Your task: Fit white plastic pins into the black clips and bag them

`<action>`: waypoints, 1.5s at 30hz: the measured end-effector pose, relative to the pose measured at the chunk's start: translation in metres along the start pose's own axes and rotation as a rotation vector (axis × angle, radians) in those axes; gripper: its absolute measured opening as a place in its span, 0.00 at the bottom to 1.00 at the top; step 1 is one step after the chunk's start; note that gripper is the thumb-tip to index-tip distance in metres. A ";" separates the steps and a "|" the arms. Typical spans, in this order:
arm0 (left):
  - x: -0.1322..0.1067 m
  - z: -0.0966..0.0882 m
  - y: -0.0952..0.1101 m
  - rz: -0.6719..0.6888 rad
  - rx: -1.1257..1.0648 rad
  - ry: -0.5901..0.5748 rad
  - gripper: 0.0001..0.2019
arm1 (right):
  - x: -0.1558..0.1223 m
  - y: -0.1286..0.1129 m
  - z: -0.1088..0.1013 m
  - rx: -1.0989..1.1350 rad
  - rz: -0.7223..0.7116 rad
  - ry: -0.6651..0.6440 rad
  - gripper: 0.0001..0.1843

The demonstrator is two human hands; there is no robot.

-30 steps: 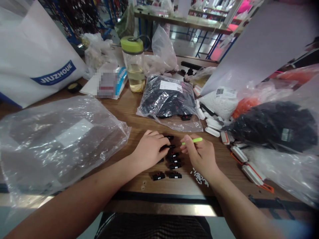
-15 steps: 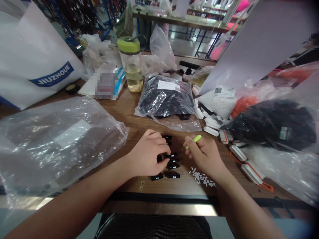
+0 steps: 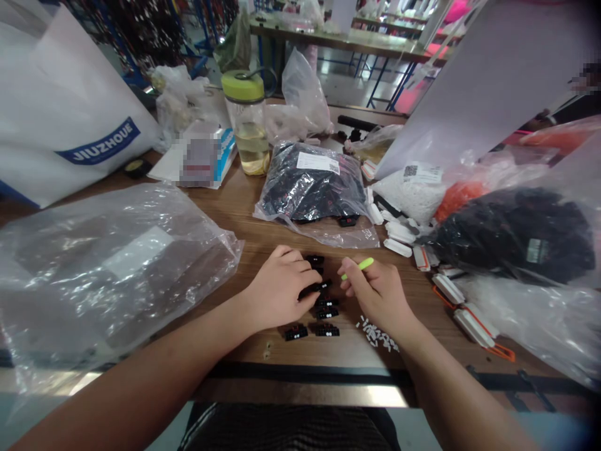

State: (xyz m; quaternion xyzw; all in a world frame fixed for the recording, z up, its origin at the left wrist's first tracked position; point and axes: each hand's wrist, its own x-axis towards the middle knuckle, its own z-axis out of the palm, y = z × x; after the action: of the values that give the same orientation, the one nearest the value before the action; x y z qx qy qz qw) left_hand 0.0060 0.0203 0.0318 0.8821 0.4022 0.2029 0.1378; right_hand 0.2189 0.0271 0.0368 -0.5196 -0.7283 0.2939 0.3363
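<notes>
My left hand (image 3: pixel 282 285) pinches a small black plastic part (image 3: pixel 323 285) between thumb and fingers, which hide most of it. Just to the right, my right hand (image 3: pixel 378 289) grips a slim yellow-green pen-like stick (image 3: pixel 360 267), its tip pointing left, apart from the black part. More black parts lie around my left hand: one beyond the fingers (image 3: pixel 315 259), others nearer me, such as a black part with two white dots (image 3: pixel 327 330) and its neighbour (image 3: pixel 295 332). A scatter of tiny white pieces (image 3: pixel 375 335) lies below my right hand.
A clear plastic bag of black parts (image 3: pixel 312 188) lies ahead. A large clear bag (image 3: pixel 117 269) spreads over the left side. Behind stands a bottle with a green lid (image 3: pixel 244 119). White and orange pieces (image 3: pixel 474 326) and stuffed bags (image 3: pixel 521 235) crowd the right.
My right hand has moved slightly left with the stick, closer to my left hand. The black part in my left fingers is tilted and a little farther from me.
</notes>
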 end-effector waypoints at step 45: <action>0.001 0.010 -0.003 -0.026 -0.029 -0.009 0.07 | -0.007 -0.007 -0.003 -0.016 -0.020 0.089 0.18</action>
State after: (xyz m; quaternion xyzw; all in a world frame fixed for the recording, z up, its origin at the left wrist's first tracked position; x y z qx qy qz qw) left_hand 0.0090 0.0221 0.0222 0.8755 0.4103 0.2030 0.1549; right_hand 0.2185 0.0184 0.0428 -0.5275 -0.7202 0.2611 0.3672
